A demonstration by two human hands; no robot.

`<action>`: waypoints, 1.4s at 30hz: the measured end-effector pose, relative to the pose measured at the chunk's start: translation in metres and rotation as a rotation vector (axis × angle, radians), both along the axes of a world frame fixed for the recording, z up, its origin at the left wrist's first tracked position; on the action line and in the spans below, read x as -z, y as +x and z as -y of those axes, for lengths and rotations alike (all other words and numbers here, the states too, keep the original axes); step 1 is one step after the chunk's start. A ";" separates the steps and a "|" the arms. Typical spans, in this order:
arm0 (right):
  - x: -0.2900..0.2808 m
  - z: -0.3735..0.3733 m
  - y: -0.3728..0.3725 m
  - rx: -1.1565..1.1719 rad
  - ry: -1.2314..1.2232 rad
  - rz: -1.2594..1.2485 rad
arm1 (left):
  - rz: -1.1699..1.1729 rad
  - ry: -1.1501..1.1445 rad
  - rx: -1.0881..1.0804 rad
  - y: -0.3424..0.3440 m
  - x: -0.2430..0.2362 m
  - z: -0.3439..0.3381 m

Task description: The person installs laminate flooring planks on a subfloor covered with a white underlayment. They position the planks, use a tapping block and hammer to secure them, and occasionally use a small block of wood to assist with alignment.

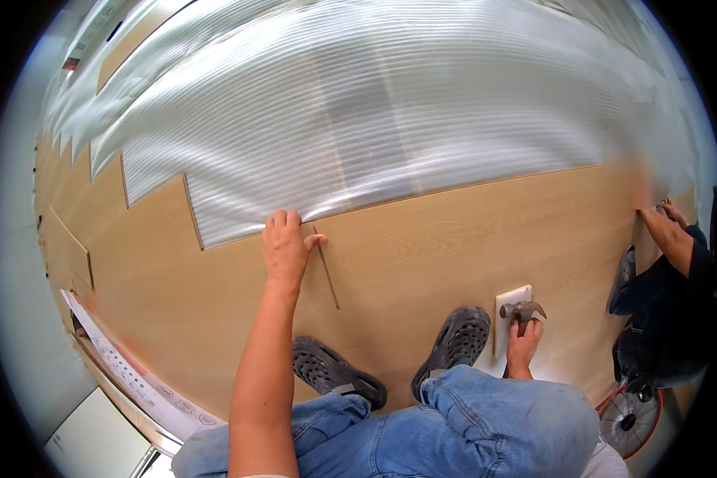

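1. Both hands are bare and well apart: the left hand (283,253) lies palm down at the end of an outstretched forearm, fingers close together and bent over a plank's long edge, thumb stuck out sideways; the right hand (523,346) sits lower, beyond the right knee, fingers wrapped around a hammer's handle.
2. Silvery ribbed underlay (470,111) spreads across the upper floor, shiny and rippled.
3. Laminate floor planks (422,231) cover the nearer part, light tan with fine wood grain, their laid edge stepping down from the left. The left hand rests on this edge.
4. Dark-clothed co-worker (677,319) crouches at the right, one hand near the plank's far end.
5. Blue jeans (486,418) cover the person's bent legs; grey perforated clogs (458,342) stand on the planks.
6. White printed carton (139,378) at lower left bears small symbols and fine lettering, too small to make out.
7. White rectangular block (503,333) lies on the planks just right of the right clog.
8. Claw hammer (521,309) has a dull, dark metal head, held across the block with its claw to the right; whether they touch, I cannot tell.
9. Narrow dark gap (327,271) separates two plank ends, just beside the left thumb.
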State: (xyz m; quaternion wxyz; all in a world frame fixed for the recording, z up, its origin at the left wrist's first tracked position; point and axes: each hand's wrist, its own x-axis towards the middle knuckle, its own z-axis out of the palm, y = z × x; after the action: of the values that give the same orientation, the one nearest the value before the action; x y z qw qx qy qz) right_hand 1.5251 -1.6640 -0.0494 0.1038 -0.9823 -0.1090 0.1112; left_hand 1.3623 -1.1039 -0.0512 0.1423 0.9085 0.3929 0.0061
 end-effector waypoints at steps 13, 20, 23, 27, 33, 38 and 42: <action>0.005 0.001 -0.002 -0.047 0.015 0.089 | 0.118 0.099 0.002 -0.004 0.001 0.009; -0.007 -0.003 0.008 -0.101 -0.007 -0.023 | 0.021 -0.068 0.003 -0.003 0.007 -0.019; -0.010 -0.004 0.011 -0.110 -0.015 -0.024 | 0.014 -0.110 0.012 -0.001 0.010 -0.026; -0.010 -0.007 0.010 -0.077 0.006 -0.008 | -0.015 -0.149 -0.013 0.002 0.012 -0.025; 0.000 -0.001 0.004 -0.097 0.052 0.088 | -0.032 -0.167 -0.031 0.002 0.008 -0.020; 0.008 0.001 0.001 -0.084 0.058 0.095 | -0.096 -0.206 -0.065 0.002 0.004 -0.023; 0.011 -0.003 -0.003 -0.070 0.077 0.113 | -0.087 -0.199 -0.055 -0.004 0.006 -0.026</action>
State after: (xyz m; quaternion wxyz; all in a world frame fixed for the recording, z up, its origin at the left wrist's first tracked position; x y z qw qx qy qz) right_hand 1.5222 -1.6615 -0.0603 0.1312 -0.9779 -0.1533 0.0550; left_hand 1.3582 -1.0778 -0.0567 0.2144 0.8781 0.4223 -0.0684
